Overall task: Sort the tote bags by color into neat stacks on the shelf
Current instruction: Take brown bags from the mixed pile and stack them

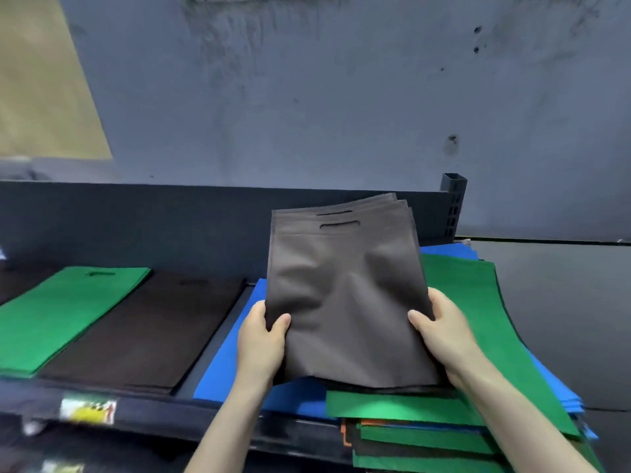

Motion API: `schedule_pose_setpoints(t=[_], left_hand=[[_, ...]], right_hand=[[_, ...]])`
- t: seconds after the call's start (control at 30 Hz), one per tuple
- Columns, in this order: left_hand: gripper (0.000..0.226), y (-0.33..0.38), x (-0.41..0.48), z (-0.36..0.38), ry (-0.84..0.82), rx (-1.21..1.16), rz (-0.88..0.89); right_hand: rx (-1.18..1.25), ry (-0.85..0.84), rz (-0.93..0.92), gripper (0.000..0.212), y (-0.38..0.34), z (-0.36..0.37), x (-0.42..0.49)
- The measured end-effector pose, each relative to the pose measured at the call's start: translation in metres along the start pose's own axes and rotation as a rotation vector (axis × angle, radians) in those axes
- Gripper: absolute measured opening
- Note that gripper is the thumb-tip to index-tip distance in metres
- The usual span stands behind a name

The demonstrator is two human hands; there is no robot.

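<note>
I hold a small bundle of brown tote bags (345, 288) upright in front of me, handle slots at the top. My left hand (261, 339) grips its lower left edge and my right hand (444, 331) grips its lower right edge. Under the bundle lies a mixed pile of green (478, 336), blue (225, 367), brown and orange bags. On the shelf (205, 419) to the left, a green stack (65, 312) lies flat beside a brown stack (146, 329).
A dark back panel (170, 227) runs behind the shelf, with a metal post (453, 203) at its right end. A grey wall rises behind. A yellow label (88, 410) sits on the shelf's front edge. A dark surface extends to the right of the pile.
</note>
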State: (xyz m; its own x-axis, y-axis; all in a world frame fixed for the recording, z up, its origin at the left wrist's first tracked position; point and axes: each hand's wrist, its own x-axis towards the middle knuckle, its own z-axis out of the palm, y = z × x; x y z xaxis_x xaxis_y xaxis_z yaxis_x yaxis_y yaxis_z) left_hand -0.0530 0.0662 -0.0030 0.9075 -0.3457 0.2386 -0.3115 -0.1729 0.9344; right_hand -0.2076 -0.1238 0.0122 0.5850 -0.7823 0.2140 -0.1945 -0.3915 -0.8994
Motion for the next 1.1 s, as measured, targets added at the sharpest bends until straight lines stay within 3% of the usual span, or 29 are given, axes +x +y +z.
schedule_pose_setpoints(t=[0.17,0.4,0.77,1.1], left_hand=[[0.003,-0.011,-0.003,-0.042,0.099,0.128,0.004],[0.028,-0.023,-0.003,-0.103,0.173,0.157,-0.06],[0.033,-0.079,0.049,-0.249,0.158,0.155,-0.125],[0.029,-0.132,0.123,-0.331,-0.016,0.178,-0.106]], right_hand=[[0.069,-0.056,-0.065,0.039,-0.021,0.032,-0.014],[0.12,-0.148,-0.064,0.037,-0.051,0.08,-0.032],[0.279,-0.354,0.186,0.033,-0.1,0.222,-0.072],[0.324,-0.294,0.342,0.031,-0.125,0.325,-0.091]])
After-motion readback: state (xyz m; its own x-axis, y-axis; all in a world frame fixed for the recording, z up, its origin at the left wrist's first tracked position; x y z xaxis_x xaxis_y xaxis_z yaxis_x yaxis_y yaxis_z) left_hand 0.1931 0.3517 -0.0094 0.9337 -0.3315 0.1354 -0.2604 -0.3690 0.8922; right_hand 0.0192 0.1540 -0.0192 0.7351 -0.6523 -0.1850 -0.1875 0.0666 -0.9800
